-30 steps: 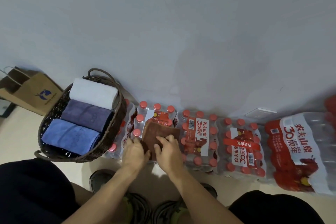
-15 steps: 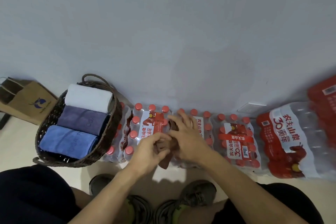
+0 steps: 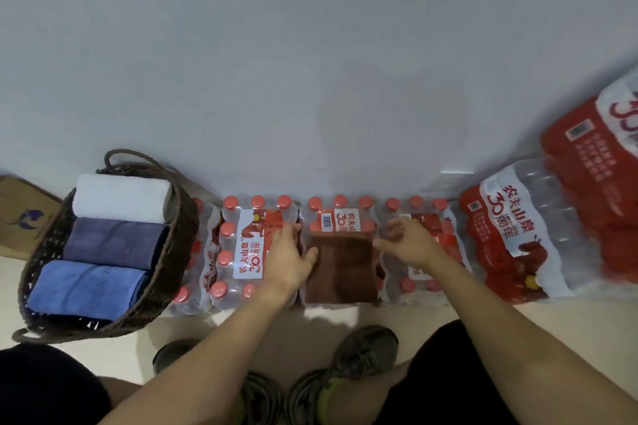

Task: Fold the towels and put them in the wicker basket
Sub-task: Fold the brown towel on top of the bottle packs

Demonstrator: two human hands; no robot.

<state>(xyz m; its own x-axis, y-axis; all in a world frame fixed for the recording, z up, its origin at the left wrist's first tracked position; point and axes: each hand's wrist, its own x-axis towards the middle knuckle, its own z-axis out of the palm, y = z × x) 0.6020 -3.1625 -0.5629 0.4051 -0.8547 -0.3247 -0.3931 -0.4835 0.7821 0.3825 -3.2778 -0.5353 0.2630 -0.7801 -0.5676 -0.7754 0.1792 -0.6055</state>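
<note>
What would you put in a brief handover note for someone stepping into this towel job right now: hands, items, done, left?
Left hand: open, at the left edge of the brown towel.
Right hand: open, beside its right edge, holding nothing.
Brown towel: lying flat on the bottle packs, outside the wicker basket.
Done: white towel, purple towel and blue towel are folded in the basket.
Left: finish folding the brown towel and put it in the basket.

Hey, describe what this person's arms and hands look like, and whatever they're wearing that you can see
Both forearms are bare to the frame's lower edge, with no sleeves in view. The left hand and right hand show no gloves, and no rings, watch or bracelet are visible. Lower down, dark shorts cover the thighs, and worn grey sneakers with yellow-green lining are on the feet.
</note>
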